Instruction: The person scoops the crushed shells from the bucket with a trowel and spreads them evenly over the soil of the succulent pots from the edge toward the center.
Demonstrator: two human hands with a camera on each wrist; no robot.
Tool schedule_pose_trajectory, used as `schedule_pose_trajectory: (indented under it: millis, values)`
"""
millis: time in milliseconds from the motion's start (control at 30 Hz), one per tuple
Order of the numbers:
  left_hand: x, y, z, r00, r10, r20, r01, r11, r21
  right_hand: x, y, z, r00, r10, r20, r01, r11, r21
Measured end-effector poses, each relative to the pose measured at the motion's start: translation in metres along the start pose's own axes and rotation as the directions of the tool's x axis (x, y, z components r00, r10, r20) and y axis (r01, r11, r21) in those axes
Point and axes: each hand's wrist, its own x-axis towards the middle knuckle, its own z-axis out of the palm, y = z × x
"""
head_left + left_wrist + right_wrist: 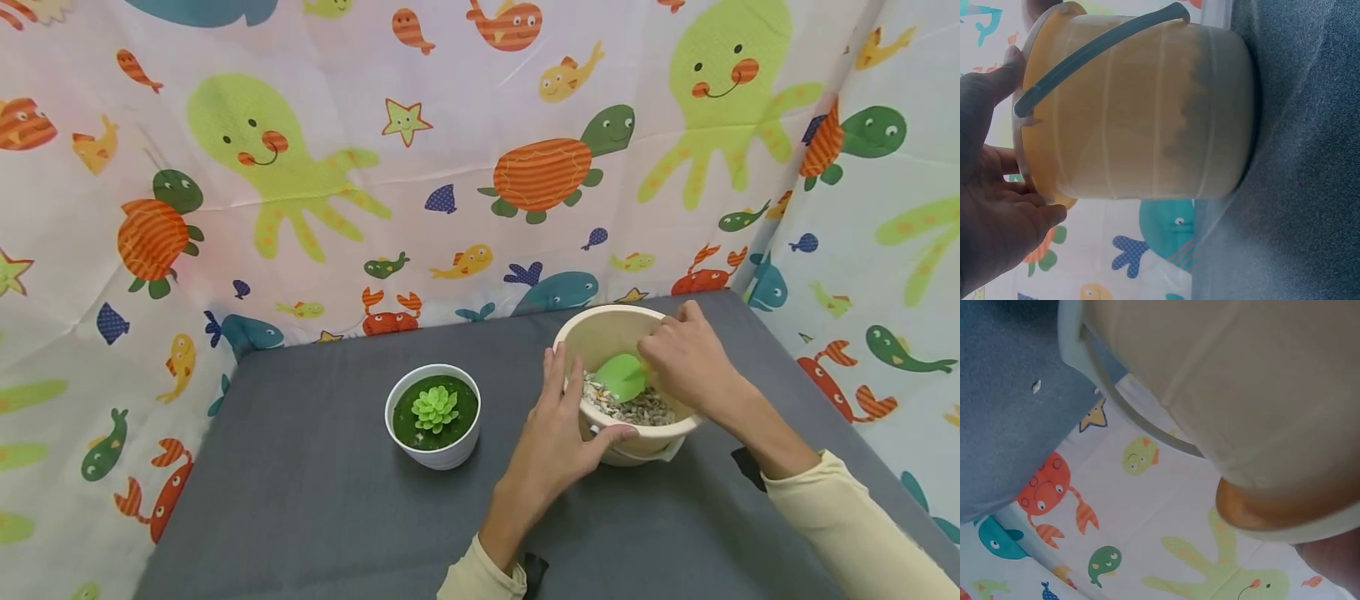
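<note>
A cream bucket (611, 312) stands at the right of the table, with small pale pebbles (647, 410) in its bottom. My right hand (690, 358) reaches over its right rim and grips a green toy shovel (622, 377), whose blade rests at the pebbles; the fist covers most of its handle. With thumb and fingers spread around the near left rim, my left hand (551, 442) holds the bucket. In the left wrist view the bucket's carrying handle (1104, 50) hangs down along the wall. The right wrist view shows mainly the bucket's outer wall (1260, 381).
Left of the bucket, a white pot (442, 457) holds a small green succulent (435, 408). A grey cloth (315, 483) covers the table. Behind and at both sides hangs a curtain (450, 83) printed with sea animals. One tiny white pebble (1036, 386) lies on the cloth.
</note>
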Motion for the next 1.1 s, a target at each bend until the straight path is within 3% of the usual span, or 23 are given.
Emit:
schedule_pose_trajectory:
  millis: [300,500,667,1100]
  values:
    - [-0.004,0.001,-0.003,1.0,-0.007,-0.02,0.007,1.0,-0.003,-0.003,-0.004,0.001,0.997,0.035,0.069,-0.05,0.972,0.231]
    - [-0.002,0.004,0.0,1.0,0.015,-0.016,-0.015,1.0,-0.002,-0.013,0.003,-0.016,0.992,0.111,0.054,-0.12,0.968,0.222]
    - [-0.001,0.003,-0.002,1.0,0.005,-0.028,-0.005,1.0,0.012,-0.015,0.008,-0.031,0.991,0.134,0.007,-0.131,0.962,0.24]
    - [-0.002,-0.001,-0.002,1.0,0.002,-0.022,-0.002,1.0,0.004,-0.024,0.013,-0.037,0.974,0.218,0.055,-0.224,0.925,0.306]
